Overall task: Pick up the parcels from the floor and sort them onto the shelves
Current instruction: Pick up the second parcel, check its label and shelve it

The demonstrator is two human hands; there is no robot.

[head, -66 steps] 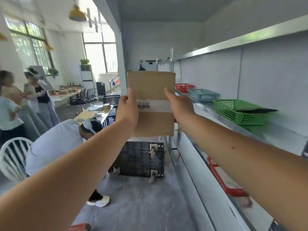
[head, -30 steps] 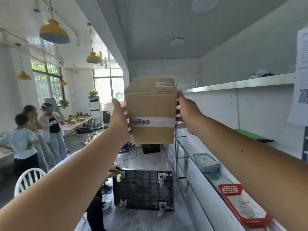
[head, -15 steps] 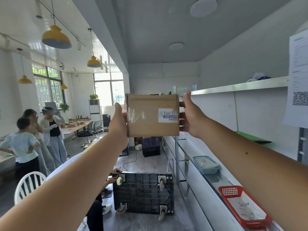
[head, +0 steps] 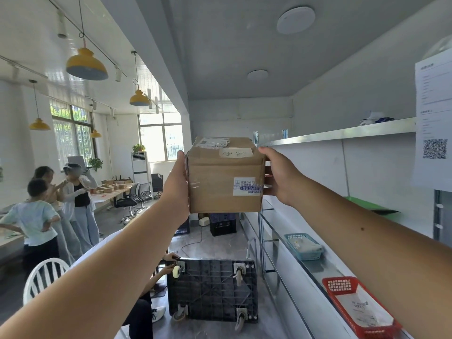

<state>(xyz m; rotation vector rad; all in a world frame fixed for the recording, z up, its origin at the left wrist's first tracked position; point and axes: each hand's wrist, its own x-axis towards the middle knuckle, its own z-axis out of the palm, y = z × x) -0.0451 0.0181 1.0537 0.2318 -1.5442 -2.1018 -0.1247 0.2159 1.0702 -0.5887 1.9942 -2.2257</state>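
A brown cardboard parcel (head: 223, 177) is held up at arm's length in front of me. It has a white label on top and a blue-and-white sticker on its near face. My left hand (head: 176, 187) presses its left side, and my right hand (head: 278, 177) presses its right side. The metal shelves (head: 342, 130) run along the right wall, level with the parcel's top. A red basket (head: 342, 286) with a white mailer and a blue basket (head: 304, 245) sit on a lower shelf.
An overturned black wheeled dolly (head: 212, 289) lies on the floor below. A person crouches beside it (head: 144, 309). Three people (head: 53, 204) stand at the left near a white chair (head: 41, 277). Dark crates (head: 222, 222) stand farther down the aisle.
The parcel has been tipped toward me between both hands: its top with the white label now shows, and the blue-and-white sticker sits lower on the near face.
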